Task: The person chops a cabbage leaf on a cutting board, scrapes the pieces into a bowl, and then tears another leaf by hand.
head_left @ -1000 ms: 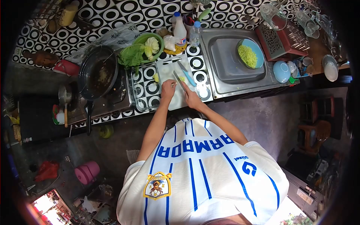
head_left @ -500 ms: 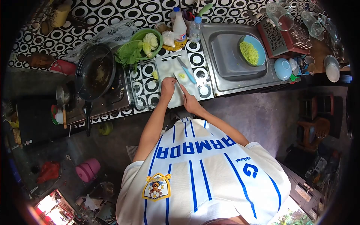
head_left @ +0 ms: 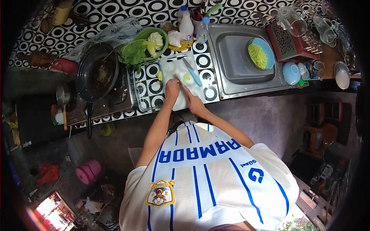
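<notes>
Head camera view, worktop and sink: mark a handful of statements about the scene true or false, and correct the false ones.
1. The blue-handled knife lies on the cutting board. True.
2. The blue bowl of chopped greens stands on the stove. False: it is at the sink.
3. The left hand and right hand are close together at the cutting board. True.
4. The green bowl is bare inside. False: it holds leafy vegetables.
5. The white bottle has a red cap. False: its cap is blue.
</notes>
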`<state>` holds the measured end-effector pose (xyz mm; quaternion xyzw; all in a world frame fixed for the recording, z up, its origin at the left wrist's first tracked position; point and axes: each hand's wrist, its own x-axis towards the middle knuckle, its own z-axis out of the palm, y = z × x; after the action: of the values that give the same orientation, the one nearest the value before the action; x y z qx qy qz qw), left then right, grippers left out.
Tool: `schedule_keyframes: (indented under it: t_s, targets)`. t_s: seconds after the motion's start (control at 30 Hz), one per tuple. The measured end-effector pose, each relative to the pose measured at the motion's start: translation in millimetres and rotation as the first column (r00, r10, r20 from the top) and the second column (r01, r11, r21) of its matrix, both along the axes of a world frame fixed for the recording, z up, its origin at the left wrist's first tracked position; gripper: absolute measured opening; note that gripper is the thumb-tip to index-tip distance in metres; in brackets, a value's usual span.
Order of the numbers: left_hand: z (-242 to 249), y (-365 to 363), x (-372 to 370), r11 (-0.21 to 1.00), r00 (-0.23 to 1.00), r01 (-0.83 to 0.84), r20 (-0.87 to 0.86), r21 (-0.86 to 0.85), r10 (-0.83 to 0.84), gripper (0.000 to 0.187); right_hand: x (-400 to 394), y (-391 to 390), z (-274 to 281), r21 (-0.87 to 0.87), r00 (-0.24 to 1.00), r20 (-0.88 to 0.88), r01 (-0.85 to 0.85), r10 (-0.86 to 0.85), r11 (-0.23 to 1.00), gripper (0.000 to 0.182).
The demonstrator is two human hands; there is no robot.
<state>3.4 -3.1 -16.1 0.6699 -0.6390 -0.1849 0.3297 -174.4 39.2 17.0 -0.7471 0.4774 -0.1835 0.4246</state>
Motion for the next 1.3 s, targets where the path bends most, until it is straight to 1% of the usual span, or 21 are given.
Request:
schedule_keyframes:
  t_s: [0.1, 0.17, 0.2, 0.27, 0.37, 0.47, 0.57, 0.6, 0.67, 0.7, 0.8, 0.9, 1.0, 1.2, 1.27, 1.3]
  targets:
    - [4, 0, -2, 0.999, 1.0, -0.027, 0.005, 0.026, 0.027, 0.011, -10, 0, 12, -0.003, 0.991, -0.125, -0.042, 0.042, 0.999, 0.072]
    - [4, 0, -2, 0.999, 0.999, -0.032, 0.0, 0.041, 0.032, 0.012, -8, -9, 14, -0.024, 0.989, -0.136, -0.056, 0.052, 0.998, 0.071]
    - [3, 0, -1, 0.998, 0.999, -0.018, -0.043, 0.061, 0.021, 0.012, -8, -14, 12, -0.036, 0.988, -0.141, -0.063, 0.057, 0.997, 0.071]
    - [2, -2, 5, 0.996, 0.992, 0.011, -0.125, 0.093, 0.0, 0.012, -9, -22, 9, -0.032, 0.991, -0.124, -0.052, 0.048, 0.998, 0.072]
    - [2, -1, 7, 0.991, 0.987, 0.028, -0.158, 0.129, -0.008, 0.012, -9, -24, 8, -0.024, 0.996, -0.087, -0.015, 0.013, 1.0, 0.073]
    - [5, 1, 6, 0.995, 0.979, -0.01, -0.201, 0.097, 0.03, 0.011, -11, -22, 15, 0.005, 0.999, -0.034, 0.012, -0.011, 1.0, 0.073]
    - [2, 1, 6, 0.999, 0.979, -0.02, -0.202, 0.046, 0.029, 0.011, -11, -18, 23, 0.071, 1.0, 0.003, 0.012, -0.012, 0.997, 0.071]
    - [2, 1, 6, 0.998, 0.982, -0.014, -0.188, 0.054, 0.024, 0.011, -10, -17, 23, 0.097, 1.0, 0.012, 0.007, -0.008, 0.995, 0.07]
    - [3, 1, 7, 0.997, 0.987, 0.0, -0.16, 0.073, 0.012, 0.011, -7, -12, 4, 0.051, 0.998, 0.055, 0.004, -0.007, 0.999, 0.069]
    - [0, 0, 7, 0.998, 0.988, 0.001, -0.155, 0.063, 0.009, 0.011, -5, -11, 7, 0.03, 0.997, 0.077, 0.004, -0.006, 1.0, 0.068]
    - [-4, -1, 7, 0.999, 0.992, 0.008, -0.123, 0.05, -0.002, 0.012, -5, -6, 18, 0.163, 0.998, 0.045, 0.023, -0.031, 0.986, 0.068]
    - [0, -1, 5, 0.998, 0.996, 0.007, -0.087, 0.066, -0.001, 0.012, -4, -3, 24, 0.178, 0.999, 0.026, 0.023, -0.028, 0.984, 0.067]
    - [1, -2, 4, 0.996, 0.995, -0.014, -0.096, 0.09, 0.023, 0.012, -5, 1, 23, 0.136, 0.995, 0.096, 0.014, -0.027, 0.991, 0.067]
    - [-1, -2, 5, 0.993, 0.997, -0.027, -0.071, 0.119, 0.036, 0.012, -3, 10, 19, 0.19, 0.992, 0.123, 0.015, -0.039, 0.982, 0.066]
    - [-7, -2, 6, 0.994, 0.995, -0.028, -0.089, 0.103, 0.038, 0.012, 4, 9, 2, 0.072, 0.988, 0.152, 0.025, -0.035, 0.997, 0.066]
    - [-6, -3, 6, 0.995, 0.997, -0.011, -0.074, 0.095, 0.018, 0.012, 7, 5, 0, 0.062, 0.989, 0.146, 0.029, -0.038, 0.998, 0.067]
